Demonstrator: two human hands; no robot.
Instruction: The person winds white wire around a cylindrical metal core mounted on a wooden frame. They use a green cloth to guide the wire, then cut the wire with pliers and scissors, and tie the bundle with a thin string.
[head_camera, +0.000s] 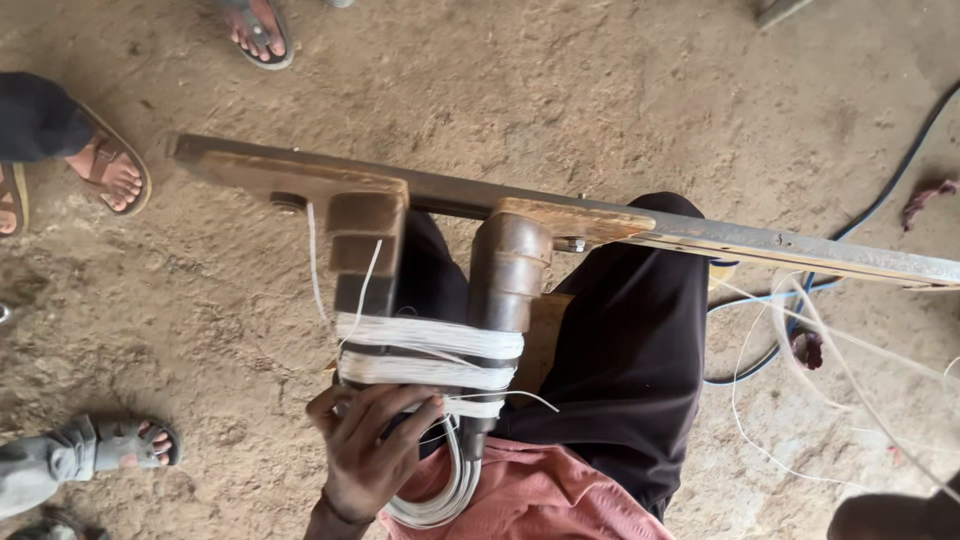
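Left hand (372, 450) grips white cord (430, 352), probably wound.

Dirt floor (600, 90), blue cable (880, 200), loose strings (760, 400)

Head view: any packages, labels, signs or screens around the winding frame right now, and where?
None in view. Only a wooden frame with two pegs wrapped in white cord, the left hand gripping the cord at its lower end, loose white strands and a dark cable on the dirt floor, and sandalled feet nearby.
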